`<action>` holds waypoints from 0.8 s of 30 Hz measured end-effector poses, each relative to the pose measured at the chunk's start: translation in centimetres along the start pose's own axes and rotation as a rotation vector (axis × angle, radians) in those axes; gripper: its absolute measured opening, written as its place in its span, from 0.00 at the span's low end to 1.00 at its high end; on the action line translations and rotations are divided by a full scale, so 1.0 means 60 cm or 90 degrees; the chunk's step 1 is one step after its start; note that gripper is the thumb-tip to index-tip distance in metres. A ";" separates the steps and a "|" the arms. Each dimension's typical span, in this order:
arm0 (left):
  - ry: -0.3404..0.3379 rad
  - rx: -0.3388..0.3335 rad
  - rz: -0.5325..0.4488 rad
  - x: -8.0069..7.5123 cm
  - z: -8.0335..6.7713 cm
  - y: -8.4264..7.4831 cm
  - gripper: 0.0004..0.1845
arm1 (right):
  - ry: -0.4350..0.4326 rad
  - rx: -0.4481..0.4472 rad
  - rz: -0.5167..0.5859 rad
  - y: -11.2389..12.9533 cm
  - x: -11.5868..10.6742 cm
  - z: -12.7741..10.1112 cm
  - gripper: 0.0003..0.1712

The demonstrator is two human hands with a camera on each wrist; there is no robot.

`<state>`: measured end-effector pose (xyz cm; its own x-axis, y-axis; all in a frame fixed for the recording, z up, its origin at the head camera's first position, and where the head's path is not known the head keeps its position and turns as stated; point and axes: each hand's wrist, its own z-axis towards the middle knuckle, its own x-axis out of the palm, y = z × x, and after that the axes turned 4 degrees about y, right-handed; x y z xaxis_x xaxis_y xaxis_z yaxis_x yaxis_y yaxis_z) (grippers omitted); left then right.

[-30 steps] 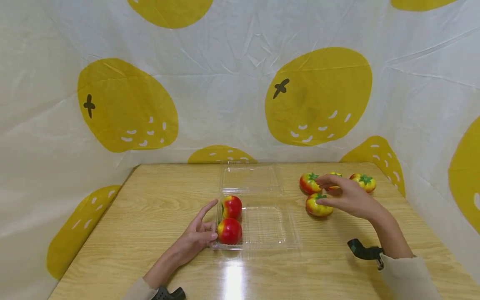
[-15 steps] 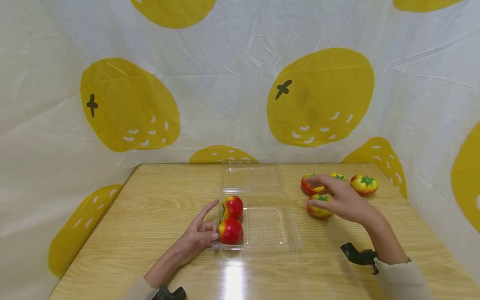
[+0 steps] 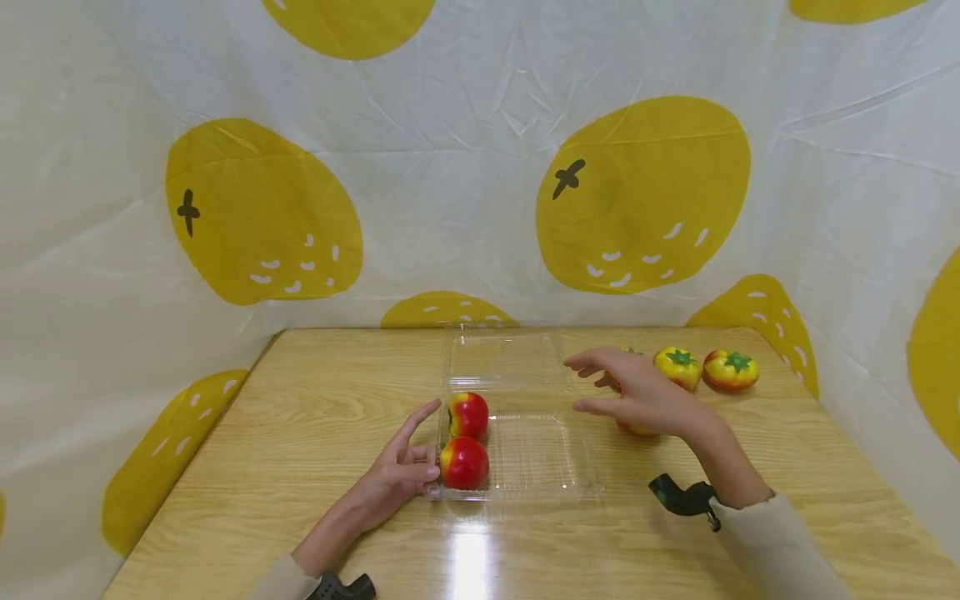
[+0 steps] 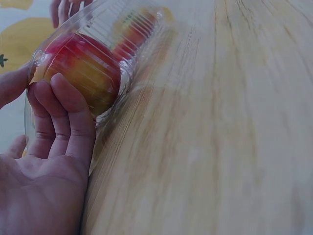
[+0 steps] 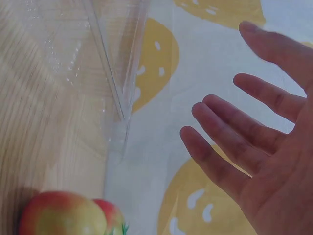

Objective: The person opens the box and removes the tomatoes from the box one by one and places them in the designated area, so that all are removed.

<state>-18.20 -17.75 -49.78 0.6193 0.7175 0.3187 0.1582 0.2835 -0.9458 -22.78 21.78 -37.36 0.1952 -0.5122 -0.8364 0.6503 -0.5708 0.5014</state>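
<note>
The left hand [image 3: 397,475] rests straight fingers against the flimsy clear plastic clamshell tray [image 3: 525,454] holding two red-yellow toy apples [image 3: 465,439], while the empty, spread right hand [image 3: 637,396] hovers between the tray and the yellow-red toy tomatoes [image 3: 705,369], so a careless brush could send one rolling.

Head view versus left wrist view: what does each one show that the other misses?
Only the head view shows the whole scene: the right hand open above the table, hiding part of a tomato beneath it, two more tomatoes behind, and the fruit-print backdrop. Only the left wrist view shows up close how the left hand's fingers press against the box wall. Both show the left hand at the clear box, with two red apples inside.
</note>
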 end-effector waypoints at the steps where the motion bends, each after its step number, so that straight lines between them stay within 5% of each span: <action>1: 0.000 0.000 0.001 0.000 0.000 0.000 0.50 | 0.008 0.001 0.004 0.002 0.002 0.004 0.31; 24: 0.006 0.011 -0.012 0.002 0.002 0.002 0.51 | 0.149 -0.052 -0.070 0.061 0.034 0.106 0.30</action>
<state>-18.17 -17.56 -49.86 0.6231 0.7063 0.3360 0.1573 0.3077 -0.9384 -24.66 14.58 -35.82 0.2789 -0.2827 -0.9177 0.7318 -0.5563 0.3938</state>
